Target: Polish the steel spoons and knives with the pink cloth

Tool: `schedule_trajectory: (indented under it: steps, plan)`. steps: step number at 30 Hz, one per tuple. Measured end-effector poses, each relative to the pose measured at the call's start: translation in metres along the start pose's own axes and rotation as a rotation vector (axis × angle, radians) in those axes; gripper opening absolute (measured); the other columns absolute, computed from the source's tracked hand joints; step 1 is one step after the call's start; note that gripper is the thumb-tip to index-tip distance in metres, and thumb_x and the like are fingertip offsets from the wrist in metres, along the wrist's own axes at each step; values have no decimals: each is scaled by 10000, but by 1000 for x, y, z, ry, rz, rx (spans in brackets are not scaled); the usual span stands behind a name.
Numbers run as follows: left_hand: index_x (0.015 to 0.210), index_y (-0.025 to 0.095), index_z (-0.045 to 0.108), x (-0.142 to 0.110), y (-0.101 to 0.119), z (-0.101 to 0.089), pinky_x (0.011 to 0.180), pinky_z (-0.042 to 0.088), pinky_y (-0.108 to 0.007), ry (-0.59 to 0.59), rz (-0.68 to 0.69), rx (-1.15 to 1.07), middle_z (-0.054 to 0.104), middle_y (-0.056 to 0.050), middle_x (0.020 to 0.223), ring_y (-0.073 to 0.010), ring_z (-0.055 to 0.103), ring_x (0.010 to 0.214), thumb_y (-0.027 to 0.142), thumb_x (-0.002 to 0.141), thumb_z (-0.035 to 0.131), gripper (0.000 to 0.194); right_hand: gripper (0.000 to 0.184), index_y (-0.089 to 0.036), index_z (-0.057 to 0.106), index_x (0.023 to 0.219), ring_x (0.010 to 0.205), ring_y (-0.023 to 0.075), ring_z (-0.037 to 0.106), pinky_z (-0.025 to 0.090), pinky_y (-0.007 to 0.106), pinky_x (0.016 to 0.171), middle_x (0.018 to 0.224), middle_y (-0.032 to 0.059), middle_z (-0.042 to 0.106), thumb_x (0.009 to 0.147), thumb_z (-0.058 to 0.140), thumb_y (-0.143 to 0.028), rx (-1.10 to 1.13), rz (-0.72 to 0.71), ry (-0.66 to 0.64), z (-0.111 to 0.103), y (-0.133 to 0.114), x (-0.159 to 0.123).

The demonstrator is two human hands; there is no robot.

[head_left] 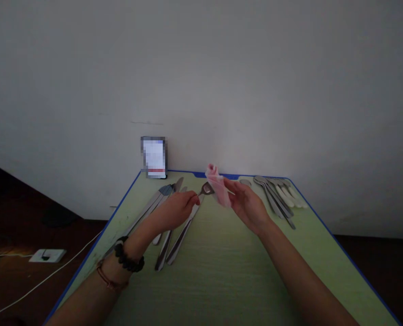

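Note:
My left hand [181,209] is closed around the handle of a metal spoon [207,188], whose head points to the right. My right hand [249,204] pinches a crumpled pink and white cloth [219,188] between thumb and fingers. The cloth touches or overlaps the tip of the spoon's head; which of the two I cannot tell. Beneath and beside my left hand, several table knives [181,242] lie on the green tabletop [218,271], partly hidden by my forearm.
Several metal spoons [272,197] and some white-handled cutlery [291,195] lie at the back right. A lit phone or tablet [155,157] leans on the wall [222,81] at the table's back left corner. A white power strip [48,256] and cable are on the dark floor.

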State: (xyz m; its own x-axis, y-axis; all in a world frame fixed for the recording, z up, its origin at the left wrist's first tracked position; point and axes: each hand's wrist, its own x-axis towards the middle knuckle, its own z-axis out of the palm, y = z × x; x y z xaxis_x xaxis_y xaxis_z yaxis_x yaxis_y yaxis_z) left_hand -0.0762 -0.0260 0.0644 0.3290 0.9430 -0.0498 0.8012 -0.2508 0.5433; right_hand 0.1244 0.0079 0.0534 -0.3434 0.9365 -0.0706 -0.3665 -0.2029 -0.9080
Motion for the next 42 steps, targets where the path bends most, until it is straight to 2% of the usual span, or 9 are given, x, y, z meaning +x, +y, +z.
schedule_trajectory:
  steps: [5, 9, 14, 19, 24, 31, 33, 38, 42]
  plan:
    - [888, 185, 602, -2, 5, 0, 728, 418, -285, -27, 42, 32, 652, -34, 811, -180, 599, 775, 220, 905, 295, 310, 267, -201, 569, 832, 705, 156, 590, 452, 281, 648, 852, 24, 668, 703, 625, -429, -437, -97, 120, -1, 10, -1]
    - [833, 198, 574, -6, 12, 0, 665, 401, -264, -89, 100, 75, 623, -13, 714, -168, 588, 692, 220, 904, 314, 270, 405, -197, 512, 886, 674, 159, 556, 411, 261, 572, 834, 27, 634, 599, 722, -392, -763, -205, 233, 4, 13, -6]
    - [794, 196, 553, -9, 15, 1, 632, 371, -261, -64, 120, 62, 582, -6, 659, -162, 560, 650, 236, 913, 314, 270, 295, -184, 531, 670, 520, 117, 435, 287, 246, 488, 568, -17, 535, 714, 622, -460, -1054, -240, 223, 5, 8, -10]
    - [786, 192, 554, -6, 26, 13, 610, 374, -242, 56, 101, -150, 532, 20, 609, -133, 515, 580, 296, 929, 307, 303, 387, -181, 511, 635, 489, 105, 389, 294, 244, 479, 524, -25, 471, 830, 455, -510, -797, -332, 358, 16, 13, -11]
    - [854, 183, 543, 0, 33, 36, 591, 381, -239, 107, 41, -231, 532, 13, 641, -129, 503, 579, 268, 927, 288, 279, 350, -168, 563, 723, 566, 130, 505, 409, 256, 563, 636, 4, 587, 786, 535, -511, -309, -230, 346, 26, 40, -10]
    - [926, 167, 527, -5, 16, 22, 508, 388, -211, -362, 42, -378, 499, 33, 612, -105, 470, 523, 313, 934, 251, 313, 329, -145, 645, 790, 688, 168, 599, 463, 276, 668, 753, 58, 672, 758, 593, -469, -242, -234, 370, 1, 32, 1]
    - [929, 166, 530, -6, 13, 19, 489, 375, -196, -413, 87, -389, 472, 43, 606, -92, 437, 503, 291, 924, 270, 288, 333, -147, 651, 800, 723, 172, 608, 470, 282, 704, 781, 63, 679, 762, 591, -472, -215, -254, 397, 1, 30, 1]
    - [769, 176, 511, 5, 10, 33, 587, 408, -221, -170, 116, -238, 517, 4, 666, -122, 475, 607, 182, 836, 363, 163, 373, -154, 652, 799, 670, 166, 612, 481, 290, 679, 754, 53, 680, 770, 569, -516, -159, -151, 300, 23, 54, -9]
    - [736, 181, 496, 7, 12, 39, 655, 420, -241, -160, 109, -171, 568, -26, 724, -149, 519, 666, 179, 825, 364, 160, 394, -146, 649, 793, 677, 179, 620, 483, 292, 656, 740, 59, 682, 748, 583, -531, -122, -97, 285, 29, 65, -11]
